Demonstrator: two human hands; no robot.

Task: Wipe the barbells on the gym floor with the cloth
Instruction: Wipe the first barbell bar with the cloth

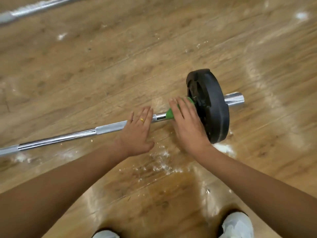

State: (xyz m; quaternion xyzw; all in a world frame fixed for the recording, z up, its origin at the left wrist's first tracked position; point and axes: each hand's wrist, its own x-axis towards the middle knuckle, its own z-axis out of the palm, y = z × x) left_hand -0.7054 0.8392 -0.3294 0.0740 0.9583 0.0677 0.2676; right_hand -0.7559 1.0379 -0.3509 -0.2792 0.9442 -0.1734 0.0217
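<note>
Chalk-dusted wooden floor (103, 66). Barbell (109, 127) lies under both hands. Left hand (137, 133): fingers straight, resting on it. Right hand (187, 124): fingers extended, pressing green cloth (169, 115) beneath them, beside black plate (214, 107).

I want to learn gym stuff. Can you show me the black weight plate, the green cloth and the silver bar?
black weight plate (215, 107): head view, on its outer rim.
green cloth (169, 115): head view, on its narrow left end.
silver bar (56, 139): head view, on its smooth shaft.
</note>
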